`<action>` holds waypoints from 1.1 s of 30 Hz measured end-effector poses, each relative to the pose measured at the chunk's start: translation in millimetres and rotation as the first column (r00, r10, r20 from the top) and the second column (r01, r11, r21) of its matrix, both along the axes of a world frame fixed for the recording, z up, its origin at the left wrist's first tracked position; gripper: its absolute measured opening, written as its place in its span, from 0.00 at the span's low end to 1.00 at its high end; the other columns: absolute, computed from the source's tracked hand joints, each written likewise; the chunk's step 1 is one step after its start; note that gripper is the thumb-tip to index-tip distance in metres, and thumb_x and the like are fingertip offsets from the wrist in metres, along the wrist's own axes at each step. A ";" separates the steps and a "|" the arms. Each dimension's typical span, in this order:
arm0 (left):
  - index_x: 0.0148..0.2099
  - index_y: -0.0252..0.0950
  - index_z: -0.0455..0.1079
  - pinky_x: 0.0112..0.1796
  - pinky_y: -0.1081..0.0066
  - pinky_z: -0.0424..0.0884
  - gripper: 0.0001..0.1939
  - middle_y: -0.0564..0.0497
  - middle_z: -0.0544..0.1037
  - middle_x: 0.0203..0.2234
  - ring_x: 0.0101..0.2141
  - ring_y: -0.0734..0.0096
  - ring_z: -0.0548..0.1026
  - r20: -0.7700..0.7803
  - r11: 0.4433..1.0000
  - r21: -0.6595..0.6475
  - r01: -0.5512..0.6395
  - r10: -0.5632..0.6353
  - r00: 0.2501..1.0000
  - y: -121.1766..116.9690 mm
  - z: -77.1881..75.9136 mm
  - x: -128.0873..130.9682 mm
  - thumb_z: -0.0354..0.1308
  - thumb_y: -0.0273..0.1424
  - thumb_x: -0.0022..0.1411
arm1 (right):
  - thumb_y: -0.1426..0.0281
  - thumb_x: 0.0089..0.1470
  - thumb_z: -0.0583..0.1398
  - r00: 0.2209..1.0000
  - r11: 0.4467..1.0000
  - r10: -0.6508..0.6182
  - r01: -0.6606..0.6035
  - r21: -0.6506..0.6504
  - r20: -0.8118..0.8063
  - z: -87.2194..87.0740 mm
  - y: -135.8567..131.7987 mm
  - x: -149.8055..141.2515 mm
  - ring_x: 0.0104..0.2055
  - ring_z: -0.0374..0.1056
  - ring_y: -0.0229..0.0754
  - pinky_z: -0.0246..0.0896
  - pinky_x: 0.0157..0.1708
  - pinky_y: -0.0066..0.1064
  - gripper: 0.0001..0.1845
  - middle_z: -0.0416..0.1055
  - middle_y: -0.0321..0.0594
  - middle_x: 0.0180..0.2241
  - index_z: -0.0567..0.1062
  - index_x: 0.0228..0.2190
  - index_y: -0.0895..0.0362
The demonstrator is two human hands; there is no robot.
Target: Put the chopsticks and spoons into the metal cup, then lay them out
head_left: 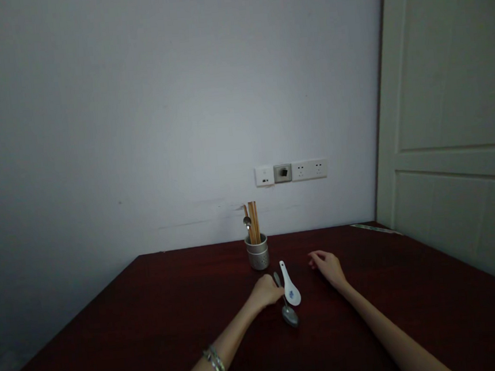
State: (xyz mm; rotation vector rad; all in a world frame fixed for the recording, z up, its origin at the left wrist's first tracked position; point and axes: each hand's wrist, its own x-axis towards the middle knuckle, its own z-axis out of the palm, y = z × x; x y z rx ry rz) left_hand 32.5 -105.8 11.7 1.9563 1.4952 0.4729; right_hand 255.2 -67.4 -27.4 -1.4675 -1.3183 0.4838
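Note:
A metal spoon (290, 316) lies on the dark red table, its bowl toward me. My left hand (265, 291) is closed around the middle of its handle, with the thumb on the near side and the fingertips partly hidden. Just right of it is a white spoon (292, 292) with a small blue mark in its bowl, apart from both hands. My right hand (329, 268) rests on the table farther right, holding nothing, its fingers loosely bent and slightly apart.
Behind the spoons stands a grey metal holder (258, 257) with several wooden chopsticks (253, 222) and a small metal spoon (247, 222) upright in it. The dark red table (175, 307) meets a pale wall with sockets (309, 169). A white panelled door (455, 132) is at the right.

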 end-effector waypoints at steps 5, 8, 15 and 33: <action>0.13 0.34 0.58 0.15 0.78 0.47 0.14 0.57 0.57 0.06 0.11 0.82 0.55 -0.013 1.000 0.022 -0.013 0.014 1.000 -2.3 2.1 1.9 0.53 0.28 0.46 | 0.61 0.45 0.51 1.000 1.000 0.007 -0.007 -0.010 0.013 -0.6 1.5 0.4 0.23 0.68 0.40 0.59 0.27 0.28 0.17 0.73 0.40 0.20 0.74 0.25 0.60; 0.12 0.34 0.57 0.14 0.79 0.47 0.14 0.57 0.57 0.05 0.10 0.83 0.55 0.027 1.000 0.008 -0.012 0.012 1.000 -2.7 2.6 2.0 0.53 0.27 0.45 | 0.61 0.45 0.51 1.000 1.000 0.017 -0.016 -0.012 0.013 -1.9 2.9 0.7 0.22 0.68 0.40 0.59 0.27 0.28 0.17 0.73 0.40 0.20 0.74 0.26 0.60; 0.17 0.34 0.58 0.12 0.78 0.47 0.10 0.58 0.60 0.07 0.08 0.82 0.54 0.059 0.985 -0.165 -0.055 0.066 0.996 3.0 -1.0 -0.2 0.55 0.30 0.45 | 0.62 0.45 0.51 1.000 1.000 0.017 -0.017 -0.012 0.025 -3.5 2.9 0.6 0.23 0.69 0.40 0.59 0.27 0.28 0.18 0.73 0.39 0.20 0.75 0.27 0.60; 0.21 0.35 0.54 0.14 0.78 0.39 0.15 0.62 0.57 0.09 0.09 0.88 0.46 0.388 0.941 -0.332 0.064 0.075 0.918 16.0 27.5 -32.2 0.58 0.34 0.48 | 0.60 0.45 0.53 0.998 0.998 0.007 -0.003 0.064 -0.061 1.5 3.4 -0.3 0.23 0.68 0.40 0.61 0.27 0.29 0.18 0.73 0.41 0.20 0.74 0.28 0.61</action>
